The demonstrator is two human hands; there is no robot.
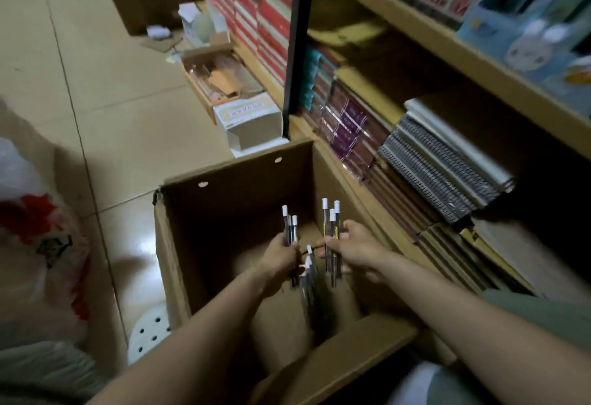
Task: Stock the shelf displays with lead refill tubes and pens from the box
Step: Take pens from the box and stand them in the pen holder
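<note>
Shelves of notebooks (441,177) stand to your right. Your left hand (281,257) grips a few white-capped tubes (289,225); your right hand (355,248) grips another bunch (331,222), both over the open cardboard box (179,244). More tubes (308,273) remain inside, so stocking looks barely begun.
</note>
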